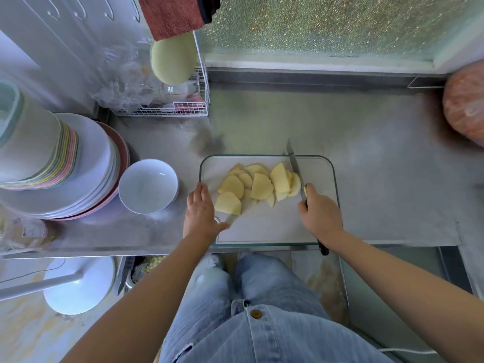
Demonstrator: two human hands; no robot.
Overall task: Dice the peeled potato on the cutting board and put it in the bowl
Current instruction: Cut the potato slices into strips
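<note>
Yellow potato slices (258,186) lie fanned out on the white cutting board (317,179), which has a green rim. My right hand (320,214) grips a black-handled knife (294,163); its blade stands on the board against the right side of the slices, tip pointing away from me. My left hand (200,212) rests flat on the board's left edge, fingers together, just left of the nearest slice and holding nothing. A white bowl (148,186) stands empty on the steel counter to the left of the board.
A tall stack of plates (78,166) and pastel dishes fills the counter's left end beside the bowl. A wire rack (183,106) with plastic bags stands at the back left. An orange-brown round object (465,103) sits at the far right. My legs in jeans are below the counter edge.
</note>
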